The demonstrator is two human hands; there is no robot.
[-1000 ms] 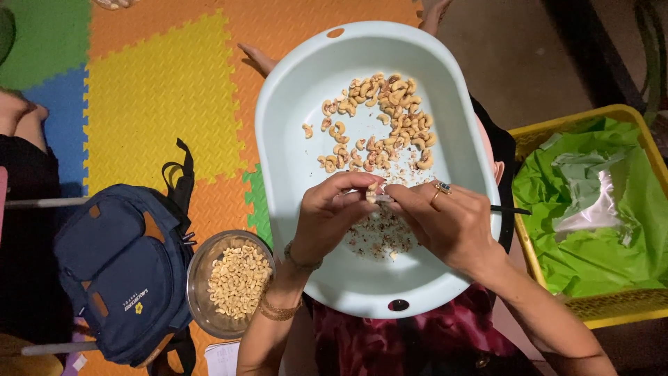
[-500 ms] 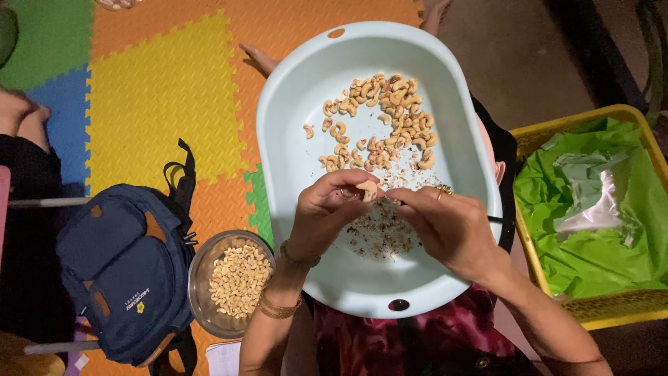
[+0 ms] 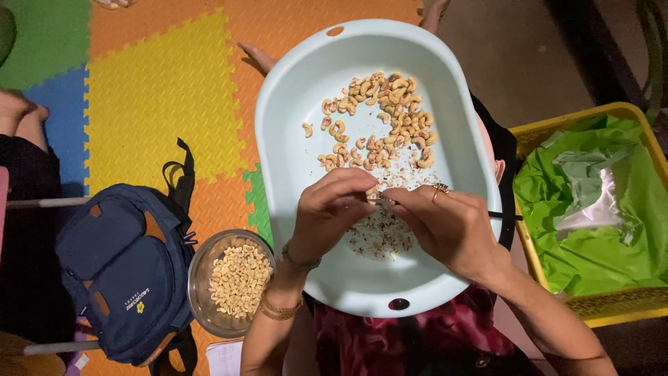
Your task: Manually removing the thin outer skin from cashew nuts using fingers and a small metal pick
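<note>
A pale blue oval tub rests on my lap and holds a pile of cashew nuts at its far side, with reddish skin flakes nearer me. My left hand pinches one cashew nut over the tub. My right hand, with a ring on one finger, grips a thin dark-handled knife and presses its tip to that nut. The two hands touch at the fingertips.
A glass bowl of peeled cashews stands on the foam mat by my left forearm. A dark blue backpack lies further left. A yellow crate lined with green plastic is on the right. Another person's feet show at the left edge.
My left hand's fingers have turned the nut and closed further over it, hiding most of it. My right hand has shifted slightly. The tub and bowl stay put.
</note>
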